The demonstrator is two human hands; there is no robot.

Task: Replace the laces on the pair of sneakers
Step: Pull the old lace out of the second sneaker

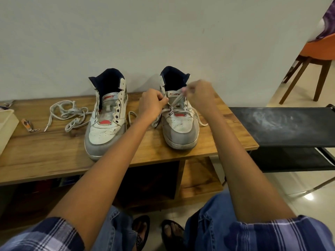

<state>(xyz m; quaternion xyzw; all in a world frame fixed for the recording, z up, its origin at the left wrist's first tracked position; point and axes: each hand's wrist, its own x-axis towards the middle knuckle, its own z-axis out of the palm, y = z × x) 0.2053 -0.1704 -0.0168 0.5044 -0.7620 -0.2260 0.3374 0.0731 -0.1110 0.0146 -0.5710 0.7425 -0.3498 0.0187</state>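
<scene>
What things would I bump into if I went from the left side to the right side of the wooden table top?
Cream box → small keychain → loose lace → unlaced sneaker → left hand → sneaker being laced, with the right hand above it → black rack past the table's edge.

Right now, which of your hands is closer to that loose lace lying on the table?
Left. My left hand sits between the two sneakers, nearer the loose lace. My right hand is farther off, over the right sneaker.
</scene>
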